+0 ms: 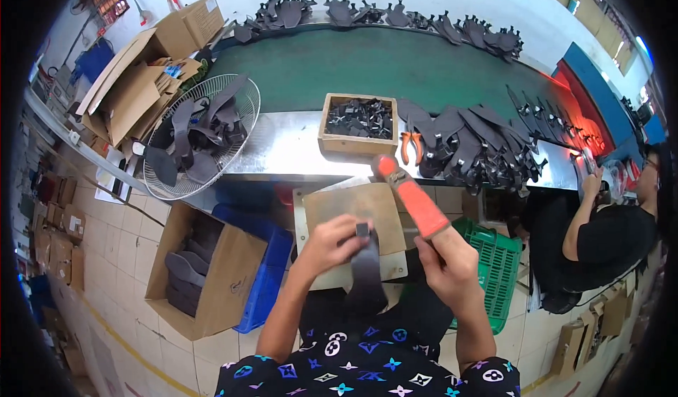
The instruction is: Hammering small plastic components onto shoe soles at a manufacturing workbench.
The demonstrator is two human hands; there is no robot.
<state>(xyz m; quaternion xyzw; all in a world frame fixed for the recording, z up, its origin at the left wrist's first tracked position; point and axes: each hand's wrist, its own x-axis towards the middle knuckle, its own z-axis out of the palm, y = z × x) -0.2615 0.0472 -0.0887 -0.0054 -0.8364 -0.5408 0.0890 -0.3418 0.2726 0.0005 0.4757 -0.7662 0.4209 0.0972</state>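
My left hand (330, 244) is closed around the front end of a dark grey insole (366, 277), its fingers pinching it near a small black clip (362, 229). The insole's other end hangs toward my lap. Under that hand lies a tan work board (339, 204) on a pale base. My right hand (452, 263) grips a hammer (424, 210) by its red handle, the head raised over the board's right side. Beyond the board stands a wooden box (359, 145) of small black clips. Orange-handled pliers (411, 147) lie beside it.
Clipped insoles (466, 139) pile up right of the pliers. A wire basket (244, 132) of insoles stands left. Behind runs a green conveyor belt (311, 65). A cardboard box (229, 284), blue crate (272, 256) and green crate (498, 270) flank me. Another person (600, 234) sits right.
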